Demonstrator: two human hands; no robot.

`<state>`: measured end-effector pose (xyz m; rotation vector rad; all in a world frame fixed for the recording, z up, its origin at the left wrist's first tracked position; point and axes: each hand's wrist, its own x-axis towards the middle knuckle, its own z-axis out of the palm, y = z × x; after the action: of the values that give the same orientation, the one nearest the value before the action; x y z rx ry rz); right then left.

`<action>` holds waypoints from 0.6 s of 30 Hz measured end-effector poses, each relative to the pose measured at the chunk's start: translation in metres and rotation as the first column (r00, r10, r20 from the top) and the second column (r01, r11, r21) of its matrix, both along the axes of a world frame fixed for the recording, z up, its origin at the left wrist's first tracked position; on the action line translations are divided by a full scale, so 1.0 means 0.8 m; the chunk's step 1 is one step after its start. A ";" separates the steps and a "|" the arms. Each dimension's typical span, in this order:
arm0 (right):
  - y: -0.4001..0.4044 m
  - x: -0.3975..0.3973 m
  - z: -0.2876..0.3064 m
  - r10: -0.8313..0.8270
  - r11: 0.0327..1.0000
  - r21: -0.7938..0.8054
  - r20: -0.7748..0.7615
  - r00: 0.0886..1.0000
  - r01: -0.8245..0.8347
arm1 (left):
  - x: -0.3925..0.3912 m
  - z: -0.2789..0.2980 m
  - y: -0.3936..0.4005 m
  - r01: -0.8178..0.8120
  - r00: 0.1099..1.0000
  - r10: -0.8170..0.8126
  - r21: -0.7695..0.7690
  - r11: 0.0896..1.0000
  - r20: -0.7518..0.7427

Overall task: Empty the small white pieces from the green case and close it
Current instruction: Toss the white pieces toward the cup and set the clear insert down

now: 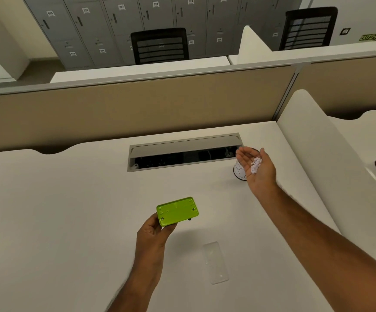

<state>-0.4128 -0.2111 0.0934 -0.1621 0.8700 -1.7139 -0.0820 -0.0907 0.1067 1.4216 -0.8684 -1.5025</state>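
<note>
The left hand (153, 230) pinches the green case (177, 211) by its near short end, thumb on one side and fingers under, holding it above the desk (70, 210) with its flat back turned up — likely tipped over so its contents could fall out. Whether anything remains inside cannot be told from this side. Beyond the case and to its right, the right hand (255, 167) is cupped palm up, fingers loosely spread, cradling a small heap of white pieces (256, 165) just over a white cup (238, 170); the cupping keeps them from scattering, and the cup looks like the intended drop spot. Nearer than the case and slightly right, a clear lid (215, 262) lies flat on the desk, apart from it, so closing is not yet done.

Far beyond the case, grey lockers (119, 23) carry number tags: 027, 028 and 030 read fairly clearly, others blur. A green EXIT sign (368, 37) shows far right.
</note>
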 end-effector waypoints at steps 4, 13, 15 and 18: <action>-0.027 -0.030 -0.004 -0.034 0.999 0.026 -0.150 0.988 0.039 | -0.003 0.001 -0.008 0.009 1.000 -0.009 0.012 1.000 0.010; -0.054 -0.052 -0.009 0.009 0.993 0.106 -0.531 0.847 0.056 | -0.002 -0.010 -0.017 -0.004 1.000 0.004 0.048 0.999 0.011; -0.052 -0.053 -0.010 0.038 0.992 0.120 -0.621 0.783 0.047 | -0.002 -0.010 -0.018 -0.010 1.000 0.010 0.055 0.998 -0.001; -0.051 -0.053 -0.013 0.055 0.990 0.131 -0.695 0.717 0.050 | -0.001 -0.011 -0.020 -0.013 1.000 0.013 0.059 0.998 0.002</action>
<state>-0.4550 -0.2517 0.0830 -0.7589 1.5430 -1.5785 -0.0832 -0.1070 0.0982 1.4688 -0.8202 -1.5283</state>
